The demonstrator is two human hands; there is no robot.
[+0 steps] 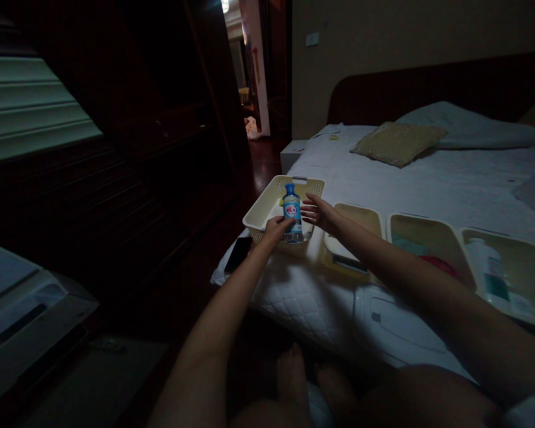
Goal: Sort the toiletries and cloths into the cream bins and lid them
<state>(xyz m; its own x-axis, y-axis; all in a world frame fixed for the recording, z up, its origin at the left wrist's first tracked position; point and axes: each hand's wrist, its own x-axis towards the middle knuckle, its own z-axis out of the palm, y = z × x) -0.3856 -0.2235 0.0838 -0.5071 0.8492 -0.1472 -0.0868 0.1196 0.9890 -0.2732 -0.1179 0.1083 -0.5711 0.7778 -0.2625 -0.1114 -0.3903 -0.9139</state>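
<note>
A clear bottle [292, 213] with a blue cap and a blue label is upright in my left hand [277, 228], whose fingers close around its lower left side. Just right of the bottle, my right hand [320, 213] has its fingers stretched out and apart, pointing at the label; whether the fingertips touch it I cannot tell. Behind and below the bottle stands a cream perforated basket [264, 205] on the corner of the bed. Something white and a bit of yellow show inside it, partly hidden by the bottle and my hands.
Right of the basket, several cream bins line the bed [339, 172]; one holds a white bottle [489, 270], another some cloth [437, 263]. A dark phone-like slab [238, 255] lies at the bed's corner. A clear lid [405, 324] is nearer me. A pillow [399, 144] lies farther back.
</note>
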